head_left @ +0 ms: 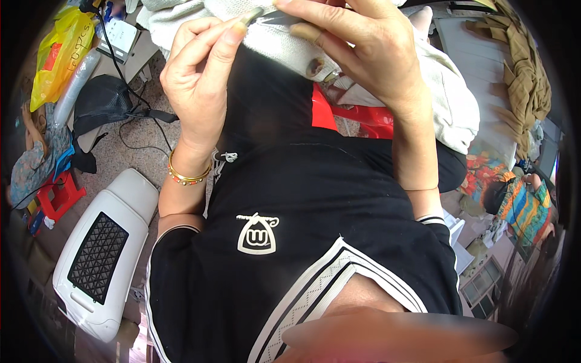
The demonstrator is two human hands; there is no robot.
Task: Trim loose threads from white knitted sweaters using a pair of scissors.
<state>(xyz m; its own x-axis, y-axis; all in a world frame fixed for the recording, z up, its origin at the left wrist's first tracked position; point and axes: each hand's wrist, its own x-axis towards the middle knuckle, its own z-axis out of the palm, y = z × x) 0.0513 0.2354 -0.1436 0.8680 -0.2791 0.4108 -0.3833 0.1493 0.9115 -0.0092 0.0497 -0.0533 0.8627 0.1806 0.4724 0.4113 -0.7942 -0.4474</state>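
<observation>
Near the upper edge, both of my hands are raised close together over a white knit garment (451,91) that lies across my lap. My left hand (203,85) is closed in a pinch, thumb against forefinger. Opposite it, my right hand (384,57) has its thumb and forefinger bent together. A thin, dark grey sliver (275,19) shows between the two sets of fingertips; its kind cannot be made out. The picture's upper edge cuts off part of the right fingers and of the garment.
A white plastic piece with a black lattice panel (100,260) stands at lower left. Beyond it are a red stool (62,196), black mesh bag (103,103) and yellow plastic bag (63,51). Brown cloth (523,72) lies at right, near another person in colourful clothes (523,206).
</observation>
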